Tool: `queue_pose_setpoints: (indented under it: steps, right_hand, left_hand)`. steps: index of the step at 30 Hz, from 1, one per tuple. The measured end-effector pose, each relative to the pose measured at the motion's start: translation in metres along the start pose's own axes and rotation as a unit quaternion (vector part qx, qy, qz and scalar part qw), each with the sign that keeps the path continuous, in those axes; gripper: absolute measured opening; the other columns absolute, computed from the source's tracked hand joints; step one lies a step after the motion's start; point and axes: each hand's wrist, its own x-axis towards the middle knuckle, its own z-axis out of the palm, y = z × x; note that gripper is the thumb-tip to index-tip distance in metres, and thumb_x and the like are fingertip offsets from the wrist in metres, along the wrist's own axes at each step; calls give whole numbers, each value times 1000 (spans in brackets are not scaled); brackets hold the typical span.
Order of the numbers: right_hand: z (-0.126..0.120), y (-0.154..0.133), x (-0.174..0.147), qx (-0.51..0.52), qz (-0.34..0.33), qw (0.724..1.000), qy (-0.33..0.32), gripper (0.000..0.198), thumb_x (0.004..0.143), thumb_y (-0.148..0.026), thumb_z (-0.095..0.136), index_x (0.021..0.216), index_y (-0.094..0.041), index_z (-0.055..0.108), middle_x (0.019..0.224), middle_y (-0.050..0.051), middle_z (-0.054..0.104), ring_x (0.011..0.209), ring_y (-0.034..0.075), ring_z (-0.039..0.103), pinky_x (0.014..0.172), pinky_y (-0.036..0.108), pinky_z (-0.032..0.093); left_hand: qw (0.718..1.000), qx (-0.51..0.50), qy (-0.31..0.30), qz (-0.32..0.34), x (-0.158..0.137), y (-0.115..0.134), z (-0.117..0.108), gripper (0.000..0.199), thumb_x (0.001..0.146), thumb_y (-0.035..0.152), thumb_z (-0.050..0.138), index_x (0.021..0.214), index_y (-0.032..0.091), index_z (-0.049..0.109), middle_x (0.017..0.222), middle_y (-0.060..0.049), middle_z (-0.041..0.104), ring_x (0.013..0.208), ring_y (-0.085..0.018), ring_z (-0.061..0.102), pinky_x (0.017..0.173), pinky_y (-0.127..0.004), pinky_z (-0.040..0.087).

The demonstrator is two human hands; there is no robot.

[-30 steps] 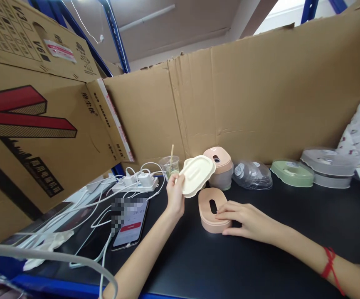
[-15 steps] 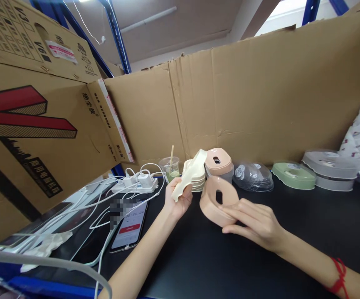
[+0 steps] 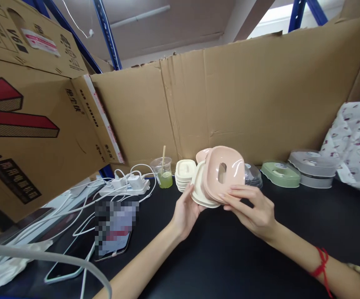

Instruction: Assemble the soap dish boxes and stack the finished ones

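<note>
In front of me above the black table (image 3: 205, 257), my left hand (image 3: 184, 216) grips a cream plastic piece (image 3: 198, 189) by its lower left side. A pink plastic shell (image 3: 234, 164) with an oval slot is pinched at its lower edge by my right hand (image 3: 256, 211). The shell lies against the cream piece and overlaps much of it; whether they are joined I cannot tell. Just behind stands a stack of cream pieces (image 3: 186, 168), with another pink piece (image 3: 201, 154) partly hidden by the held shell.
Clear lids (image 3: 253, 176), a green container (image 3: 280, 174) and stacked clear cases (image 3: 312, 164) line the back right. To the left are a cup with green drink (image 3: 166, 179), a power strip (image 3: 141, 189), white cables and phones (image 3: 113, 245). Cardboard (image 3: 245, 91) walls the back.
The pink shell has been lifted and brought left against the cream piece, which has turned to face me more. Both hands have drawn together. The view has shifted slightly right.
</note>
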Motion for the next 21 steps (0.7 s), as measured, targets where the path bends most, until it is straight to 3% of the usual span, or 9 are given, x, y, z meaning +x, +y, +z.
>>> queue_pose_setpoints:
  steps: [5, 10, 14, 18, 21]
  right_hand:
    - [2, 1, 0, 58, -22, 996, -66, 18, 89, -15, 50, 100, -17, 64, 84, 5, 65, 89, 13, 61, 72, 24, 51]
    - [2, 0, 1, 87, -38, 991, -98, 19, 90, -14, 48, 102, -16, 63, 88, 5, 67, 90, 13, 61, 72, 24, 49]
    - [3, -2, -1, 111, -43, 986, -115, 19, 91, -15, 45, 102, -18, 61, 90, 4, 66, 88, 11, 61, 71, 23, 49]
    - [4, -2, -7, 117, 45, 989, -74, 19, 86, -26, 51, 102, -19, 59, 97, 8, 60, 92, 16, 59, 75, 29, 51]
    - [7, 0, -13, 116, 188, 975, -36, 49, 80, -36, 57, 125, -21, 47, 116, 13, 51, 107, 23, 53, 77, 36, 53]
  left_hand:
    - [999, 15, -41, -9, -8, -4, 3, 53, 77, 47, 60, 119, 16, 56, 122, -12, 60, 113, -28, 54, 92, -38, 46]
    - [998, 52, 22, -4, -11, -6, 4, 60, 61, 38, 76, 112, 16, 53, 109, -11, 65, 101, -26, 61, 83, -35, 49]
    - [997, 50, 58, -9, -9, -7, 5, 54, 58, 25, 73, 107, 16, 54, 99, -7, 67, 90, -22, 63, 73, -30, 50]
    - [997, 41, 67, -1, -8, -6, 4, 53, 55, 17, 64, 108, 17, 58, 99, -6, 67, 91, -22, 62, 72, -28, 50]
    - [995, 62, 82, 6, -9, -6, 3, 52, 53, 16, 67, 104, 17, 60, 96, -5, 68, 88, -21, 62, 70, -26, 50]
